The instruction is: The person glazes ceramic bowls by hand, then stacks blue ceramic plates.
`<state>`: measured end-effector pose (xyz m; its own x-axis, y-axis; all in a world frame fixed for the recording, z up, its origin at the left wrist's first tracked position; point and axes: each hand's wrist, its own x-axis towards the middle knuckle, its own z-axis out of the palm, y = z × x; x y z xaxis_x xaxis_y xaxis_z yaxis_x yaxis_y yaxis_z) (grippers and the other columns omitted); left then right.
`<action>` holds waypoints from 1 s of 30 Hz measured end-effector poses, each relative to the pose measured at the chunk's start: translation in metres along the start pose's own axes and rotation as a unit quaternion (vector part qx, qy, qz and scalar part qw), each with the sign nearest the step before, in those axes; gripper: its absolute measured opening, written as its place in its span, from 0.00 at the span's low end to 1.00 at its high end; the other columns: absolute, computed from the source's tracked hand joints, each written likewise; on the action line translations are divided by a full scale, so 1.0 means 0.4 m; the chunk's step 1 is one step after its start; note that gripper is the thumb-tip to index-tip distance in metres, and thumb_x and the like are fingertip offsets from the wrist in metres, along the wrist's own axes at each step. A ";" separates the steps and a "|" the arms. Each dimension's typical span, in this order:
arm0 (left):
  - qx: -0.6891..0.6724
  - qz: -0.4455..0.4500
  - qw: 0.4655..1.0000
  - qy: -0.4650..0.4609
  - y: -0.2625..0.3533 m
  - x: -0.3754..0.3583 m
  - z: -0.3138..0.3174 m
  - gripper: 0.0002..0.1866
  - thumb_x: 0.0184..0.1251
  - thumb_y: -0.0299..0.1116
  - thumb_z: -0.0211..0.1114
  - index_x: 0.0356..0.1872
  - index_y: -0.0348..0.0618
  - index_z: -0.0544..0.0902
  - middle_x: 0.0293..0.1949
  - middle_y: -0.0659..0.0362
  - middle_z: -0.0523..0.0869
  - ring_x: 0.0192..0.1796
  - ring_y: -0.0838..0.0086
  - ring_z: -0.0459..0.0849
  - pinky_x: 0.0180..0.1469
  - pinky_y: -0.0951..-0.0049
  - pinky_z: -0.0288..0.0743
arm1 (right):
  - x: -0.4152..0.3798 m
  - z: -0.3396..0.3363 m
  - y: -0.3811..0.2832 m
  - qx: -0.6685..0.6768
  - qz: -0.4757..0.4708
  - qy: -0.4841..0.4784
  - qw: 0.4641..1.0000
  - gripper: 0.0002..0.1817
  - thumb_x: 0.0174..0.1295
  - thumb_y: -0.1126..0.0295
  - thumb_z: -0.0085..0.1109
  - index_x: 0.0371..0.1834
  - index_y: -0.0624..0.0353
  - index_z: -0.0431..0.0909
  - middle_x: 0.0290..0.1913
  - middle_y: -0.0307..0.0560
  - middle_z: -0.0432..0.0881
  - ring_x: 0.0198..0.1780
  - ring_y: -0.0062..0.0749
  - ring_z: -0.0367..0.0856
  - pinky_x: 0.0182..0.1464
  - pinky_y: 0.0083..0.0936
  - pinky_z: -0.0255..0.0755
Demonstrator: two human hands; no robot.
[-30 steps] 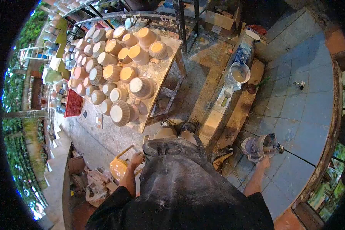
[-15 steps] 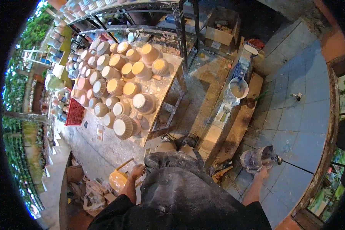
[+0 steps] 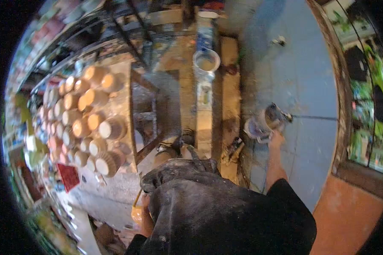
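Observation:
My right hand [image 3: 276, 138] is at the lower rim of a dirty metal-looking bucket [image 3: 275, 117] near the blue tiled wall; its fingers are blurred. Beside that bucket is a second stained container [image 3: 253, 128]. At the left of my dark apron, my left hand [image 3: 145, 200] is mostly hidden by the cloth, next to a yellow stool [image 3: 136, 213]. Farther forward, a white bucket [image 3: 206, 62] with pale liquid stands on a narrow ledge [image 3: 204, 121].
A wooden table [image 3: 127, 85] at the left bears several pots with orange or pale tops. A red crate [image 3: 68, 177] lies beyond it. A tap [image 3: 279, 41] sticks out of the tiled wall [image 3: 310, 72]. Shelving stands at the upper left.
The view has turned to the right, so table, ledge and buckets appear farther left. My left hand has become mostly hidden by the apron. My right hand remains at the bucket's rim.

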<state>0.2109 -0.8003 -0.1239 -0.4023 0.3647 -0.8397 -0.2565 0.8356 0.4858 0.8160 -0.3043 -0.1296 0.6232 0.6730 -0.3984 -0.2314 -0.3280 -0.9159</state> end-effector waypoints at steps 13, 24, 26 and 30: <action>0.079 -0.011 0.997 0.010 -0.033 -0.033 -0.051 0.11 0.66 0.36 0.52 0.41 0.42 0.78 0.31 0.60 0.81 0.32 0.74 0.80 0.29 0.72 0.75 | -0.030 0.042 -0.024 -0.097 0.013 0.094 0.991 0.05 0.53 0.78 0.56 0.22 0.62 0.72 0.18 0.41 0.72 0.14 0.23 0.67 0.14 0.21 0.58; 0.096 0.001 0.995 0.005 -0.027 -0.031 -0.052 0.12 0.67 0.35 0.51 0.45 0.43 0.77 0.35 0.61 0.81 0.34 0.75 0.81 0.31 0.72 0.75 | -0.042 0.037 0.044 -0.058 -0.041 0.053 0.996 0.06 0.53 0.77 0.58 0.21 0.62 0.71 0.17 0.41 0.71 0.14 0.24 0.67 0.14 0.22 0.59; 0.101 0.004 0.995 0.003 -0.021 -0.031 -0.052 0.12 0.67 0.35 0.51 0.46 0.44 0.77 0.35 0.61 0.81 0.35 0.75 0.81 0.31 0.72 0.75 | -0.047 0.039 0.093 -0.085 -0.053 0.017 0.995 0.06 0.53 0.77 0.58 0.23 0.62 0.72 0.17 0.40 0.71 0.15 0.23 0.67 0.14 0.24 0.59; 0.106 0.012 0.994 0.004 -0.015 -0.024 -0.059 0.12 0.67 0.35 0.51 0.47 0.44 0.77 0.36 0.61 0.82 0.36 0.75 0.81 0.32 0.72 0.76 | -0.147 0.157 0.103 -0.203 -0.002 0.010 0.979 0.04 0.54 0.75 0.59 0.26 0.61 0.74 0.17 0.40 0.72 0.17 0.25 0.68 0.18 0.28 0.59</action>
<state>0.1956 -0.8185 -0.1129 -0.4129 0.3840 -0.8258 -0.0558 0.8944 0.4438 0.7230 -0.3157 -0.1470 0.6396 0.6628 -0.3894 0.0847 -0.5643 -0.8212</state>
